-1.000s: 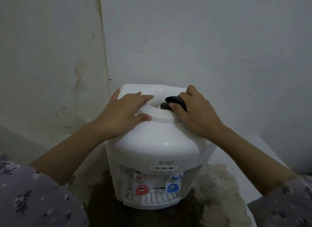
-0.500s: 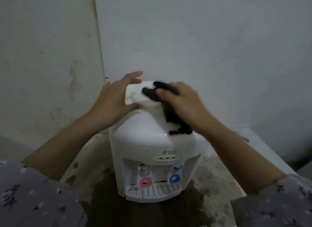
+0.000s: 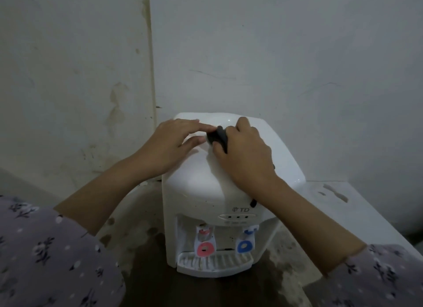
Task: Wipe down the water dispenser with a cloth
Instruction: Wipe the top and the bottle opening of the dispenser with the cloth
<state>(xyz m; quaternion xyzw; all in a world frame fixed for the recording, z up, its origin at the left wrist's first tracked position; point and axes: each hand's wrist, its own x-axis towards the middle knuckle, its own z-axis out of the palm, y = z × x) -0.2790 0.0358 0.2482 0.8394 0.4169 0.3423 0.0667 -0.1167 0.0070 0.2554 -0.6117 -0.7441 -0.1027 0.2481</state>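
Observation:
A white tabletop water dispenser (image 3: pixel 194 187) stands in the corner, with a red tap (image 3: pixel 204 249) and a blue tap (image 3: pixel 244 246) above its drip tray (image 3: pixel 215 262). My right hand (image 3: pixel 242 155) lies on the dispenser's top, shut on a black cloth (image 3: pixel 217 136) bunched under its fingers near the round top opening. A bit of the cloth shows below my wrist. My left hand (image 3: pixel 171 144) rests flat on the top's left side, fingers spread, fingertips close to the cloth.
The dispenser stands on a stained, wet-looking counter (image 3: pixel 320 215) that ends at the right. Two grey walls meet just behind the dispenser at the corner (image 3: pixel 152 78). My floral sleeves fill the lower corners.
The cloth hung loose down the dispenser's front half a second ago; now it is bunched under my right hand on top. My left hand has dropped flat onto the top again.

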